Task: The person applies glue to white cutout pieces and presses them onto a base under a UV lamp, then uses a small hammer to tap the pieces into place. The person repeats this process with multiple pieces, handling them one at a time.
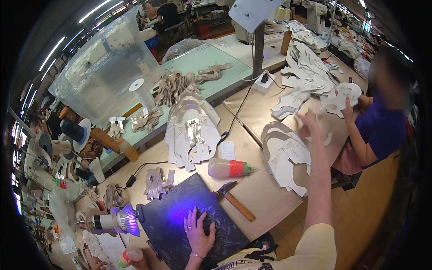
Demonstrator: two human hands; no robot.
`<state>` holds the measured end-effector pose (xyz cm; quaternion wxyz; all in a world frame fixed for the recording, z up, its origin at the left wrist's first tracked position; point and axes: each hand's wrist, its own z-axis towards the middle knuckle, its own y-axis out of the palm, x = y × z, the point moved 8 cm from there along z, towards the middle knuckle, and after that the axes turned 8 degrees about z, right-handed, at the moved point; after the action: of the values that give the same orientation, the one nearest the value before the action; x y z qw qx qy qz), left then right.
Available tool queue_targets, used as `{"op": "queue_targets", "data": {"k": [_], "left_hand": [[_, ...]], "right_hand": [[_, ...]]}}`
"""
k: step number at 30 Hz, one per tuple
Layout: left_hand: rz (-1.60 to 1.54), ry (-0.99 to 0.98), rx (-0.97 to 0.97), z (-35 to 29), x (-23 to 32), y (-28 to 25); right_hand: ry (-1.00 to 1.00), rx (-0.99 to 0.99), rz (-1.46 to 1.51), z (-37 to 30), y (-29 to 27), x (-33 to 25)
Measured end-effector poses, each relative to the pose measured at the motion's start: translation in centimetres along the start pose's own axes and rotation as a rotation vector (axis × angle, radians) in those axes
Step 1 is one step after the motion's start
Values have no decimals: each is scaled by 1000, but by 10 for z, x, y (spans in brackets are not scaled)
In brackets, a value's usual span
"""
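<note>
My left hand point(198, 231) lies flat with fingers spread on a dark square board point(177, 211), under blue light from a lamp point(126, 220). It holds nothing. My right arm is stretched far out to the right. My right hand point(309, 119) is smeared by motion, so its fingers do not show clearly. It is beside a small stack of white cut pieces point(288, 105) and beyond a larger pile of white curved pieces point(285, 157). A hammer point(236, 202) with a wooden handle rests by the board's right edge. Behind it lies a squeeze bottle point(229, 168) with a red band.
A co-worker in purple point(382, 128) holds white pieces point(342, 99) at the right. More white pieces point(191, 130) are stacked mid-table, near beige pieces point(173, 85) on a green surface. At lower left, another person's hand is near a bottle point(131, 255). A cable crosses the table.
</note>
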<state>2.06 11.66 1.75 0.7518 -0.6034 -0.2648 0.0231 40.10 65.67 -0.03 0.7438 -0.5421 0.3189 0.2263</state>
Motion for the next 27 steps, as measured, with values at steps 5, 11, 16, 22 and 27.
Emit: {"op": "queue_targets", "data": {"k": [5,11,16,22,27], "left_hand": [[6,18,14,-1,0,-1],[-4,39,28,-2,2,0],[-14,34,19,-1,1,-1],[-12,34,-3,-4,-2,4],[11,31,11,-4,-1,1]], "right_hand": [[-45,33,33,-23,22,30],[-96,86,66,-44,19,19],[-148,168,86,-59,18,13],[-228,259,38,-69,12,6],[-175,230,106,-69,11,6]]}}
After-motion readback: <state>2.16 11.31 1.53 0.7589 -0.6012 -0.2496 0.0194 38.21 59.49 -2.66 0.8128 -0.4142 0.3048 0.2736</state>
